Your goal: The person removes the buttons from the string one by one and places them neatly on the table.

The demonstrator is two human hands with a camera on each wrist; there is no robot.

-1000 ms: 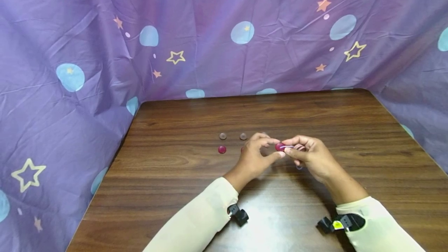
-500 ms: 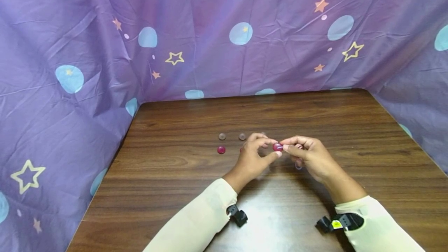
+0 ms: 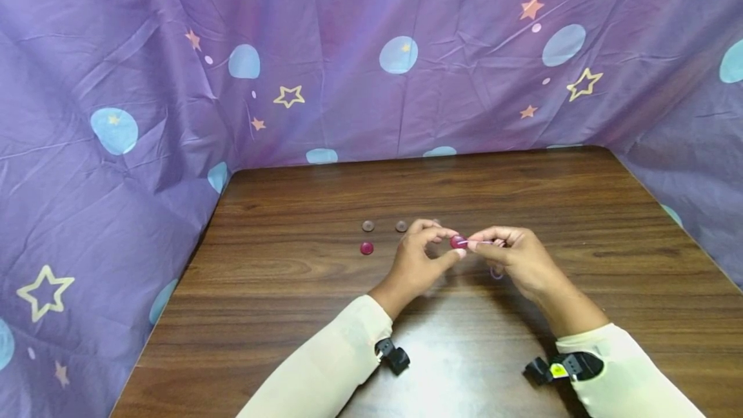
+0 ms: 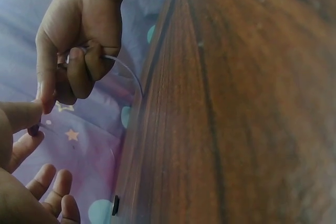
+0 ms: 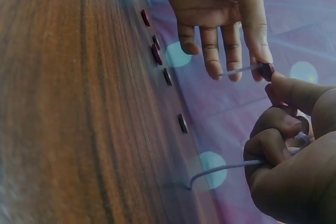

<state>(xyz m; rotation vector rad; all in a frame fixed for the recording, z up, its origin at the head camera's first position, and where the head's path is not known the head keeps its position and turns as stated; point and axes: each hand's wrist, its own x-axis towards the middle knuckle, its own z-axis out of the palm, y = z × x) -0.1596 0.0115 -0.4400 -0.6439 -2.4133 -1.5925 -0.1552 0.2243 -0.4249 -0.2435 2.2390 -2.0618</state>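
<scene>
Above the table, the left hand [image 3: 419,263] pinches a dark pink button [image 3: 457,242] by its edge between thumb and index finger. The right hand [image 3: 522,260] has its thumb and index fingertips at the button's right side, pinching a pale purple cord. In the right wrist view a stretch of cord [image 5: 241,70] sticks out of the button [image 5: 267,71] on the far side. The rest of the cord [image 5: 226,168] runs through the right hand's curled fingers and hangs down to the table.
On the wooden table [image 3: 278,315], left of the hands, lie a dark pink button [image 3: 367,248] and two brown buttons [image 3: 368,226], [image 3: 401,226]. Several buttons stand out in the right wrist view. A purple patterned curtain [image 3: 336,31] surrounds the table's back and sides.
The held button and both hands have shifted slightly left. The right fingertips have moved along at the button's edge, and the cord across its face looks different. The buttons on the table have stayed put.
</scene>
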